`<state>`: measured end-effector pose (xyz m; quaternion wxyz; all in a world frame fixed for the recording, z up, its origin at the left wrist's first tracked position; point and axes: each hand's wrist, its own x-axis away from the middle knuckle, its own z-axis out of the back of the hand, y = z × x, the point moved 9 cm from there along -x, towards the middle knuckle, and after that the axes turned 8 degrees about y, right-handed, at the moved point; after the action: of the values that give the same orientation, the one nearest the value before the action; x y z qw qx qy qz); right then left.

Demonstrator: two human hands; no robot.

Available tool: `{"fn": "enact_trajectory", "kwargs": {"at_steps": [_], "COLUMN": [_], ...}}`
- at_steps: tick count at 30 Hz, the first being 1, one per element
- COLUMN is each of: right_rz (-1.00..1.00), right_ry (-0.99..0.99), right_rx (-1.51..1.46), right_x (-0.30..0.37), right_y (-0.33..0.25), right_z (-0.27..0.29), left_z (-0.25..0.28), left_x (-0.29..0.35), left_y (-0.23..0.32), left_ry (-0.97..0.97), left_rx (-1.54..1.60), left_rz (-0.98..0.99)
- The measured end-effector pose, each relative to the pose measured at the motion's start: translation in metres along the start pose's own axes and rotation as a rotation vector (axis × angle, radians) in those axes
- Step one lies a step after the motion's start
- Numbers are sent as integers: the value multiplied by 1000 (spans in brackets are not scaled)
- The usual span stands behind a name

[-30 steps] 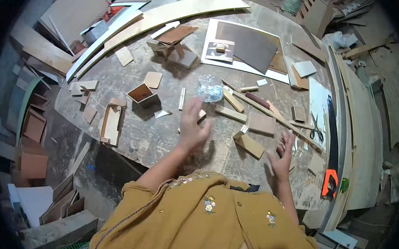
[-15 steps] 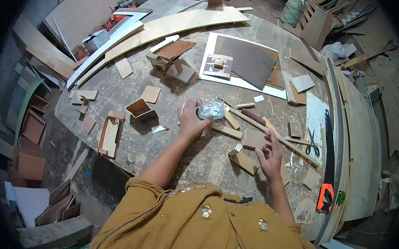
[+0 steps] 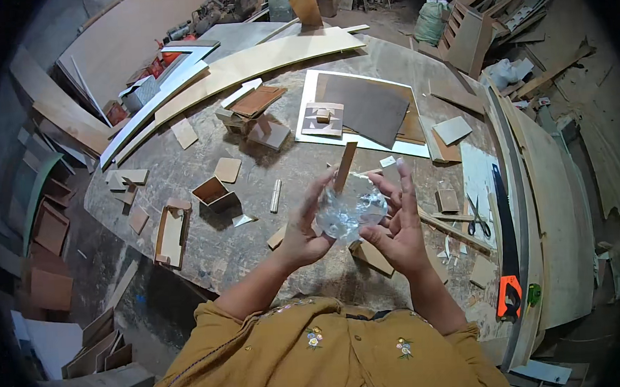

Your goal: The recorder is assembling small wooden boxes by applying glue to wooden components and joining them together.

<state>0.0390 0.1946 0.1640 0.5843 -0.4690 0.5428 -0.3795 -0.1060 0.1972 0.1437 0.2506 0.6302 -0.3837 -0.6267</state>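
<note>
Between my hands, raised over the table, is a clear plastic container (image 3: pixel 347 216) with a crumpled, shiny look; what it holds is hard to make out. A flat brown wooden stick (image 3: pixel 346 164) stands up out of it, leaning slightly right. My left hand (image 3: pixel 306 229) is curled round its left side, and my right hand (image 3: pixel 402 234) grips the right side with thumb in front and fingers behind. Just below them, partly hidden, lies a wooden block (image 3: pixel 372 259). A small pale ridged piece (image 3: pixel 276 195) rests on the table left of the container.
Scissors (image 3: pixel 477 219) and an orange-handled handsaw (image 3: pixel 508 281) lie at the right edge. Small wooden boxes (image 3: pixel 214 192), a tray-like piece (image 3: pixel 171 234) and thin sheets (image 3: pixel 372 104) are spread over the worn table (image 3: pixel 201 147). A long curved board (image 3: pixel 266 54) lies along the back.
The container has come up off the table and nearer to me. My right hand has moved left and taken hold of it beside my left hand. The view has shifted slightly.
</note>
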Motion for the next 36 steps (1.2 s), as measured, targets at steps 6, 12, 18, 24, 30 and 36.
{"fn": "enact_trajectory", "kwargs": {"at_steps": [6,12,18,24,30,36], "right_rz": [197,235,322,656,599,574], "right_ry": [34,120,68,-202,-19,-410], "right_rx": [171,284,450,575,612,698], "right_x": [23,13,2,44,32,41], "right_y": [-11,-34,-61,-77,-82,-63], "right_z": [-16,8,-12,-54,-36,-68], "left_z": [-7,0,-9,6,2,-9], "left_x": [9,21,28,43,51,54], "left_y": [-3,-14,-9,-37,-45,-46], "left_ry": [12,107,114,291,274,251], "left_rx": [691,862,872,1008,1131,1039], "left_rz": [390,583,599,664,691,801]}}
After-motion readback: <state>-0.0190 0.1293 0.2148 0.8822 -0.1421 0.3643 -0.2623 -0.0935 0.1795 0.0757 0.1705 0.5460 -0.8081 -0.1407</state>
